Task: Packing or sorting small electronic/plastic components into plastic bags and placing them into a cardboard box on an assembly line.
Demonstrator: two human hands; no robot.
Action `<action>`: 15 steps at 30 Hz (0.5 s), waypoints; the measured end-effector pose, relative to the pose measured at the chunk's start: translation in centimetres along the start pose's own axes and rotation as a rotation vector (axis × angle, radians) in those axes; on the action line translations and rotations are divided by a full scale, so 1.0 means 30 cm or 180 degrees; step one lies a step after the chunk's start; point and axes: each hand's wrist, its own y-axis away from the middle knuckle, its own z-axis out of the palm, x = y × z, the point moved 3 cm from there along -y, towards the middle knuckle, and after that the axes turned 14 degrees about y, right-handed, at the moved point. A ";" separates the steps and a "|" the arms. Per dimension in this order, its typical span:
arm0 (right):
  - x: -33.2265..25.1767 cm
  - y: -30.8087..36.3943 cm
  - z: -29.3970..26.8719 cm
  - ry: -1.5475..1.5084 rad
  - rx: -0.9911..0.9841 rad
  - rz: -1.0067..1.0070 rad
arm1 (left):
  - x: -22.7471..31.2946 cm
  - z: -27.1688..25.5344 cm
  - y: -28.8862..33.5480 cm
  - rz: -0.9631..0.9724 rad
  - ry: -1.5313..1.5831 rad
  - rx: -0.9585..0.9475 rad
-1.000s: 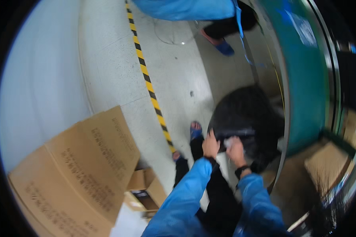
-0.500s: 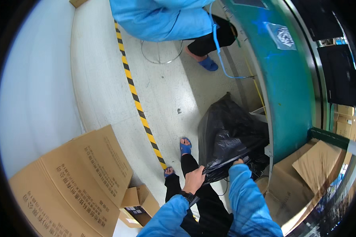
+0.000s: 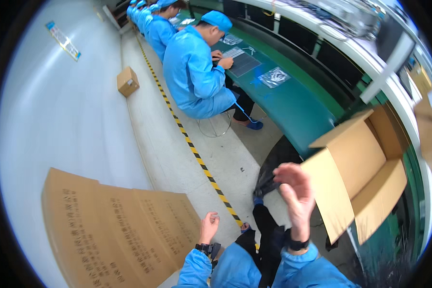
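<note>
Flattened cardboard sheet (image 3: pixel 115 230) fills lower left of frame. Open cardboard box (image 3: pixel 360 168) at right, on green counter (image 3: pixel 293 105) edge. Black bag (image 3: pixel 273 165) at centre, just beyond my right hand (image 3: pixel 295 197), grip open, empty. My left hand (image 3: pixel 209 226) low centre, fingers loosely curled, holding nothing.

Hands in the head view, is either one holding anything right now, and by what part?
Nothing is held. The right hand is raised with open fingers in front of the black bag, and the left hand hangs loosely curled beside the flattened cardboard.
</note>
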 end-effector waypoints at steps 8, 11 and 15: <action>-1.115 0.040 -0.352 0.1482 0.0096 -0.3794 | 0.494 -0.012 0.194 0.0697 0.0659 -0.0418; -1.235 0.102 -0.440 0.1775 0.0303 -0.3818 | 0.604 0.034 0.192 0.0827 0.0671 -0.0669; -1.248 0.511 -1.027 0.2305 0.0684 -0.4607 | 0.868 0.260 0.198 0.1613 0.0496 -0.1243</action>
